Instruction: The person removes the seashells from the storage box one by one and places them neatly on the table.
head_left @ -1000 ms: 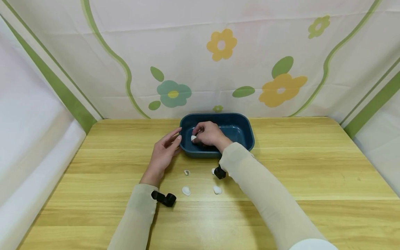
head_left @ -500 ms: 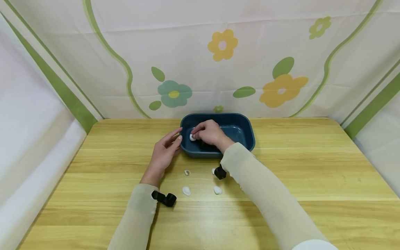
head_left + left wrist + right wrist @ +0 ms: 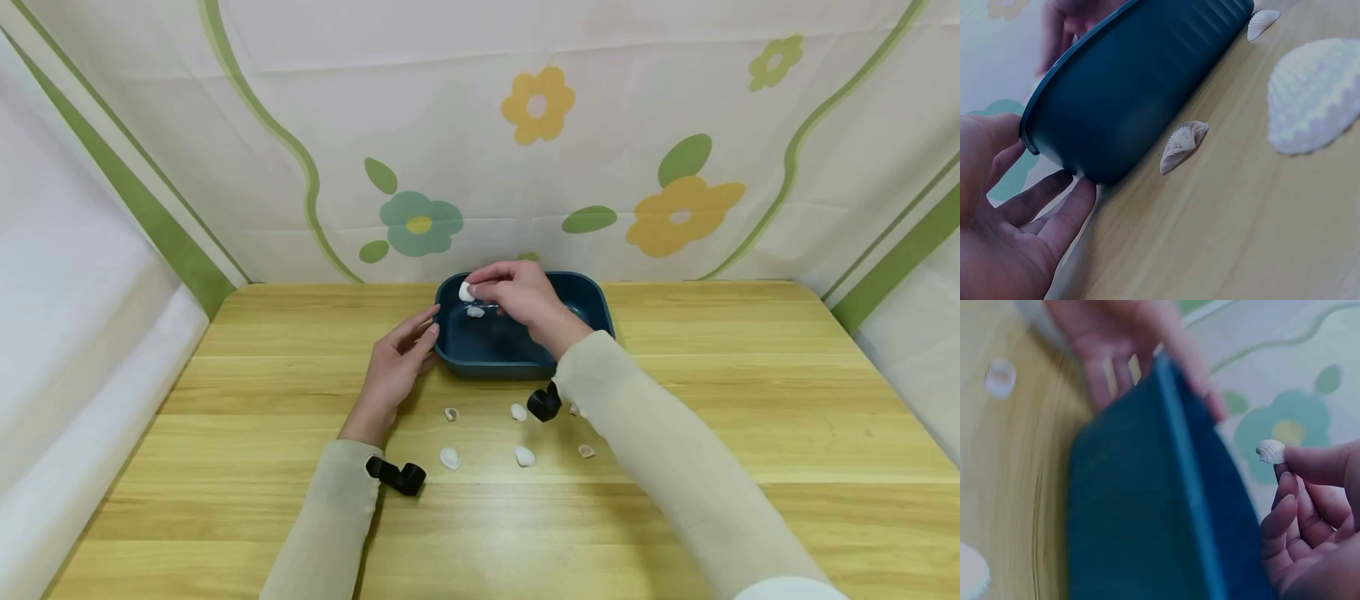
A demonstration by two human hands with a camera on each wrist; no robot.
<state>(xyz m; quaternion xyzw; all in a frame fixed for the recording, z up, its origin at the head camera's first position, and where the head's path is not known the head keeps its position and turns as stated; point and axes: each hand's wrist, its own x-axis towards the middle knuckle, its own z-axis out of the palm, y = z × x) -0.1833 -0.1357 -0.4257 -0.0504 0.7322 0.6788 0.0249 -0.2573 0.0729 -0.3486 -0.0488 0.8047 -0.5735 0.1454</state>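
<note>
A dark blue rectangular tub [image 3: 495, 367] stands at the table's back edge. Over its left part, my right hand [image 3: 525, 296] pinches a white ribbed seashell [image 3: 1270, 451] between thumb and fingertip. Below that shell, a small whitish shape [image 3: 476, 312] shows inside the tub; I cannot tell whether it is another shell or a reflection. My left hand [image 3: 397, 367] touches the tub's left end, its fingers extended against the outer wall, as the left wrist view shows. The right hand and forearm hide part of the tub's inside.
Several seashells lie on the wooden table in front of the tub, among them a small brownish one [image 3: 1185, 145] and a larger white one [image 3: 450, 458]. One shell [image 3: 573, 409] is partly covered by the right sleeve. A flower-printed curtain [image 3: 480, 167] hangs behind the table.
My right hand has risen from low in the tub, still pinching the shell. Its forearm has shifted right, uncovering more shells on the table. The left hand stays put.
</note>
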